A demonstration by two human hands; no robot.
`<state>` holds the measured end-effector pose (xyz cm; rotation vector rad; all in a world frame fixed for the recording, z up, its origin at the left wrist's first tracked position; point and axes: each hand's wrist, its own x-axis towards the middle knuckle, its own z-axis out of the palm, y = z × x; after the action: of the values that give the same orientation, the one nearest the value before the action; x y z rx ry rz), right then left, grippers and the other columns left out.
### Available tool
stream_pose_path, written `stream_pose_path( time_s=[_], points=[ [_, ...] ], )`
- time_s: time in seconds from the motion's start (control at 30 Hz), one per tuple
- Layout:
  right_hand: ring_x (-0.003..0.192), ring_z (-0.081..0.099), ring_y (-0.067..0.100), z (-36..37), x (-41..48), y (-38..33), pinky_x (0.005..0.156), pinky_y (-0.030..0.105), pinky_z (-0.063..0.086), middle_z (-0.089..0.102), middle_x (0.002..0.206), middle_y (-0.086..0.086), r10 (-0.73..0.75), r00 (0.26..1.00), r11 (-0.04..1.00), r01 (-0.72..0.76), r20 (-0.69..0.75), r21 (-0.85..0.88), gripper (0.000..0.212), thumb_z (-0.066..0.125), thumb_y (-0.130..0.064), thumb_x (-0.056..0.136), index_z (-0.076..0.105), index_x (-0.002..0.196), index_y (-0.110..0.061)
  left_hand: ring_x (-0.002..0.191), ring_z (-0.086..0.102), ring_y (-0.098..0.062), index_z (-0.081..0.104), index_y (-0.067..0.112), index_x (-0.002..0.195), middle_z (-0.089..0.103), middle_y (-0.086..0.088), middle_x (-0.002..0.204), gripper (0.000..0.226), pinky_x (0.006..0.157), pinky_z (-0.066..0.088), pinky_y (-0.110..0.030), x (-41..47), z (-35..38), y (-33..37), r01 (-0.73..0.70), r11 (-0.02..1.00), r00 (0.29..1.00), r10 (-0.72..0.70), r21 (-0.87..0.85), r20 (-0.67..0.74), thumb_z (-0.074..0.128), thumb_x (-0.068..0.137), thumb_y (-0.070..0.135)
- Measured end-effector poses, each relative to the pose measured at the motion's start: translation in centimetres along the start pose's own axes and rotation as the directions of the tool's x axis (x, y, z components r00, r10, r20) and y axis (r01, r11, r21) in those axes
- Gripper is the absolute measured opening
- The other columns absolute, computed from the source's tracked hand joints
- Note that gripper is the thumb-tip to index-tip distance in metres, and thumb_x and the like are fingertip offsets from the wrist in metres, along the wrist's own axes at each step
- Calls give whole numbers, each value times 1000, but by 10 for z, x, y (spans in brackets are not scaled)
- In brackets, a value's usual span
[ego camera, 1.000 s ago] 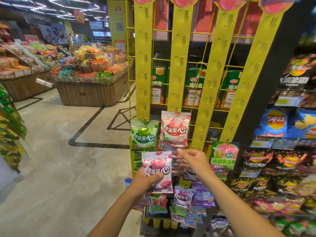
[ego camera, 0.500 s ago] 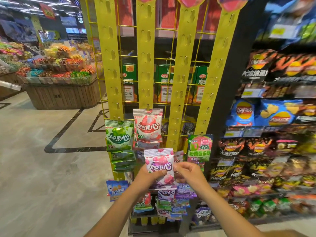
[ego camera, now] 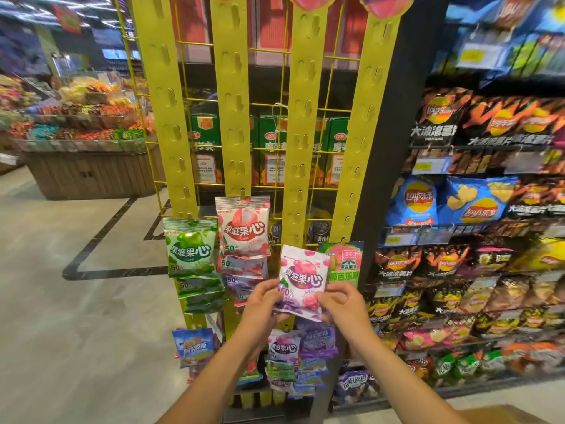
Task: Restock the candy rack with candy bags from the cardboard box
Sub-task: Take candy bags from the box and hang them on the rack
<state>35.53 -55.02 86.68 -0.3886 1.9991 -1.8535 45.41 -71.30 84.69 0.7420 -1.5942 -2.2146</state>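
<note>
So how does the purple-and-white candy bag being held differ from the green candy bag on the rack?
The purple-and-white candy bag is pinched by left hand and right hand; the green candy bag hangs on a yellow strip. Purple bag tilts; green bag hangs straighter. Both share the white lettering.

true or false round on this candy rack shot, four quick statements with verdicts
1. The left hand and the right hand both grip one pink-and-purple candy bag. True.
2. The green apple candy bags hang on the rightmost strip. False: they hang on the leftmost yellow strip.
3. The blue crisp bags lie to the right of all the yellow strips. True.
4. The strips' upper hooks are packed with bags. False: the upper slots are bare and bags hang only low down.
</note>
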Motion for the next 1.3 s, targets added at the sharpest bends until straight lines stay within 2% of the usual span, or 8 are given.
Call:
stream_pose_path(
  time_s=[0.13, 0.53, 0.8, 0.9, 1.0, 1.07, 1.2, 1.3],
  points=[
    [72, 69, 30, 2, 12, -1, 69, 42, 59, 74, 88, 12, -75, 996, 994, 71, -46, -78, 15, 77, -21, 91, 66, 99, -15, 89, 75, -16, 61, 14, 121, 78, -3, 102, 17, 80, 62, -36, -2, 0, 3, -79, 995, 997, 79, 52, -2, 58, 105, 12],
    [99, 70, 8, 10, 31, 20, 89, 31, 59, 75, 103, -8, -94, 995, 989, 91, -20, -114, 11, 75, -18, 93, 75, 102, -23, 112, 61, -3, 55, 27, 140, 57, 9, 131, 37, 76, 58, -25, 15, -12, -20, -39, 979, 993, 60, 201, -102, 57, 106, 12],
    [103, 67, 5, 13, 35, 38, 98, 33, 56, 71, 113, -6, -83, 997, 983, 80, -9, -166, 18, 73, -17, 94, 74, 113, -16, 111, 69, -20, 60, 28, 138, 71, 7, 124, 39, 95, 57, -50, 21, -19, -28, 1, 968, 996, 21, 253, -86, 55, 106, 8],
    [99, 62, -4, 16, 35, 43, 90, 23, 53, 70, 115, -8, -70, 998, 975, 67, -6, -213, 21, 71, -19, 95, 73, 116, -18, 111, 69, -22, 58, 27, 140, 70, 6, 125, 41, 97, 56, -56, 23, -21, -33, 7, 960, 998, 11, 279, -64, 54, 105, 5],
    [98, 61, -6, 20, 36, 52, 75, 9, 49, 66, 120, -9, -37, 999, 969, 38, 6, -245, 29, 68, -19, 98, 69, 127, -17, 125, 63, -27, 48, 24, 153, 62, 2, 141, 53, 98, 58, -44, 26, -26, -40, -4, 933, 1000, 15, 359, -27, 56, 103, 6],
    [105, 61, 0, 23, 36, 56, 71, 5, 49, 63, 125, -8, -21, 1000, 968, 25, 19, -251, 36, 66, -16, 99, 64, 135, -15, 123, 59, -12, 39, 25, 158, 50, 3, 155, 62, 87, 54, -21, 24, -27, -41, -16, 900, 1000, 10, 436, 16, 56, 103, 5],
    [131, 53, 11, 29, 36, 61, 101, 19, 46, 55, 146, -2, -6, 998, 960, 24, 67, -278, 46, 62, -17, 102, 52, 147, -14, 72, 51, 10, 20, 32, 166, 27, 7, 169, 76, 62, 45, -9, 25, -27, -44, 20, 846, 995, -71, 533, 74, 52, 103, 5],
    [141, 47, 15, 32, 37, 63, 111, 31, 42, 47, 155, -3, 27, 995, 960, 0, 93, -279, 53, 60, -21, 103, 44, 153, -19, 65, 39, 11, 12, 33, 167, 16, 6, 173, 78, 56, 39, -4, 26, -27, -44, 18, 835, 991, -85, 550, 98, 49, 104, 4]
  ],
)
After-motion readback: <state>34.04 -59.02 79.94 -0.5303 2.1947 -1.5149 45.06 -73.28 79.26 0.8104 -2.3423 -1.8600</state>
